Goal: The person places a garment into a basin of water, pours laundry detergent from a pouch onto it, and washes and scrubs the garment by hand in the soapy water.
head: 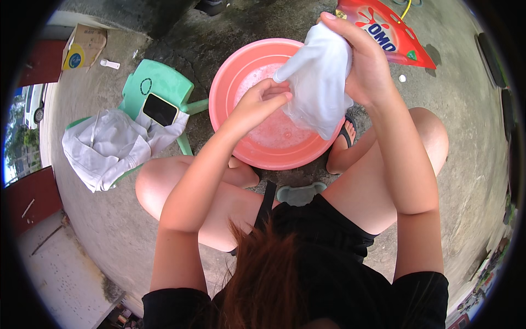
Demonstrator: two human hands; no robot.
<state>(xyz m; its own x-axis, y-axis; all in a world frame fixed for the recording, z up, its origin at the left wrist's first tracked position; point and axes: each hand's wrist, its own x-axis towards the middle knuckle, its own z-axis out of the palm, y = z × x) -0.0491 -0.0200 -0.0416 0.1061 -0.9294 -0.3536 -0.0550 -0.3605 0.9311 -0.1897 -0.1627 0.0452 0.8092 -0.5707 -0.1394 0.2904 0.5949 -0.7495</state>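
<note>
A wet white cloth garment (322, 78) hangs bunched over a pink plastic basin (242, 153). My right hand (365, 61) grips it from the upper right, thumb raised at its top. On the other side, my left hand (265, 100) has its curled fingers at a narrow hemmed end of the fabric; the exact hold is partly hidden. Foamy water (267, 133) fills the bottom of the basin, which stands on the floor between my feet. Part of the basin's right rim is covered by the hanging cloth.
A green plastic chair (164, 80) at left bears a smartphone (160, 110) and a light grey garment (119, 140). A red OMO detergent bag (386, 35) lies at upper right. A white scoop (109, 64) and a cardboard box (86, 45) are on the concrete floor (464, 135).
</note>
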